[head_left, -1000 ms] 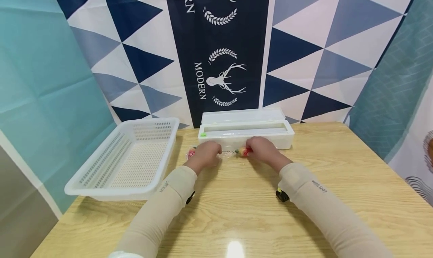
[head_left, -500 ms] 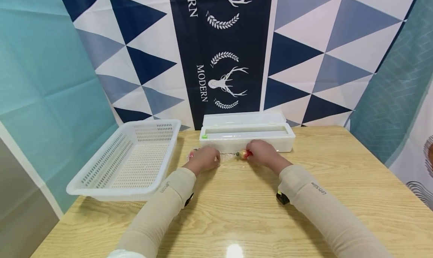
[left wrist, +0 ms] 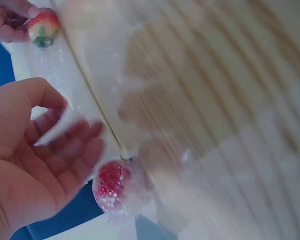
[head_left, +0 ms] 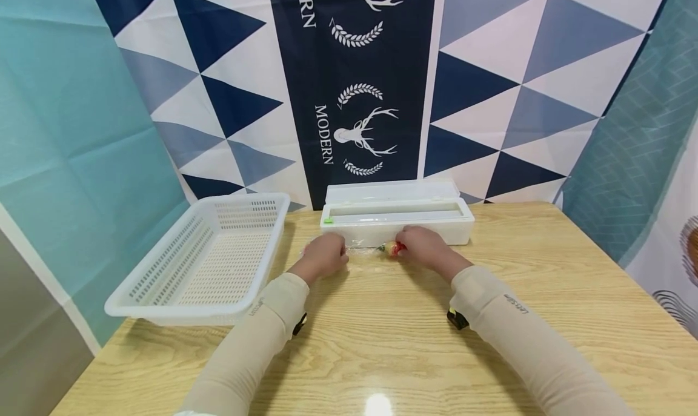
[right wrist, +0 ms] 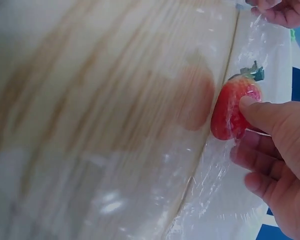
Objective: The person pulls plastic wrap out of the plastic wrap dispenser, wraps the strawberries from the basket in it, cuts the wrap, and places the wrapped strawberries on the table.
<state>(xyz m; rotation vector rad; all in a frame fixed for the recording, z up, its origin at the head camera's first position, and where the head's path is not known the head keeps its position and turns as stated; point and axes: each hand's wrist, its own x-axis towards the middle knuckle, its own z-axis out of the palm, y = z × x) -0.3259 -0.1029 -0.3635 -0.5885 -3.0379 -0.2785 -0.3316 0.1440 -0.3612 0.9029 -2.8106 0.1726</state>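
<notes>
My right hand [head_left: 422, 245] pinches a red strawberry [right wrist: 236, 107] between thumb and fingers, its green leaves pointing toward my left hand. Clear cling film [right wrist: 210, 170] lies around the strawberry and along the front of a long white cling film box [head_left: 392, 233]. My left hand [left wrist: 45, 145] has loosely bent, blurred fingers, with no fruit between them. Close below those fingers in the left wrist view sits a bumpy red fruit [left wrist: 113, 185], bundled in film. In the head view my left hand mostly hides that fruit.
A white slotted plastic basket [head_left: 248, 307] stands on the left of the wooden table [head_left: 382, 343]. The box's lid [head_left: 392, 190] is raised at the back, near the patterned cloth backdrop [head_left: 463, 71]. A small green piece [head_left: 328, 220] sits at the box's left end.
My left hand has shifted slightly left and toward me, covering more of the bundled red fruit. My right hand stays on the strawberry. The head view has tilted slightly.
</notes>
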